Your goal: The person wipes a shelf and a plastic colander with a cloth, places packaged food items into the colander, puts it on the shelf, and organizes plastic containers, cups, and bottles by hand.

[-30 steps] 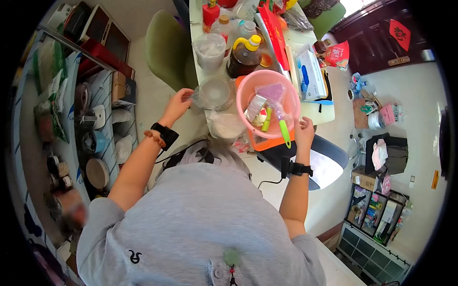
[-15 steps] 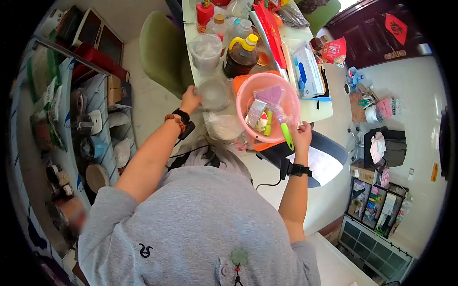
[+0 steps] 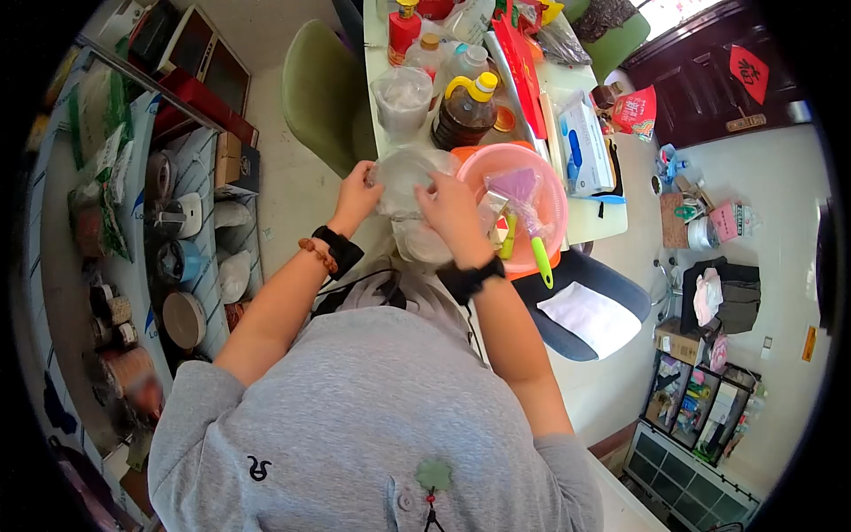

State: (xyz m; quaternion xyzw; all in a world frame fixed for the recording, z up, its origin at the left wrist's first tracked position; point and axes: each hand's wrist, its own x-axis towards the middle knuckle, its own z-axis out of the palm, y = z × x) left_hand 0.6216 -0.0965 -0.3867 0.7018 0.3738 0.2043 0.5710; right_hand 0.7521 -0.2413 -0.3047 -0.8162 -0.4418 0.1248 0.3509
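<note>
A translucent round plastic container (image 3: pixel 403 180) is at the near left edge of the table, between my two hands. My left hand (image 3: pixel 358 197) grips its left rim with bent fingers. My right hand (image 3: pixel 448 209) pinches its right side, the thumb and fingertips near the rim. Just below, partly behind my right hand, lies a pale plastic bag or wrapped item (image 3: pixel 420 241). To the right of my right hand stands a pink plastic basin (image 3: pixel 556 191), holding a purple-headed tool with a green handle (image 3: pixel 542 262) and small packets.
A tall translucent tub (image 3: pixel 402 102), a dark bottle with yellow cap (image 3: pixel 465 115) and other bottles stand behind. A blue-and-white box (image 3: pixel 581 146) lies right of the basin. Green chair (image 3: pixel 324 97) at left; dark chair with white cloth (image 3: pixel 592 319) at right. Shelves (image 3: pixel 191 257) line the left.
My right hand has left the basin's right rim and the green handle and moved left to the plastic container. My left hand stays at the container's left side. The view has shifted slightly.
</note>
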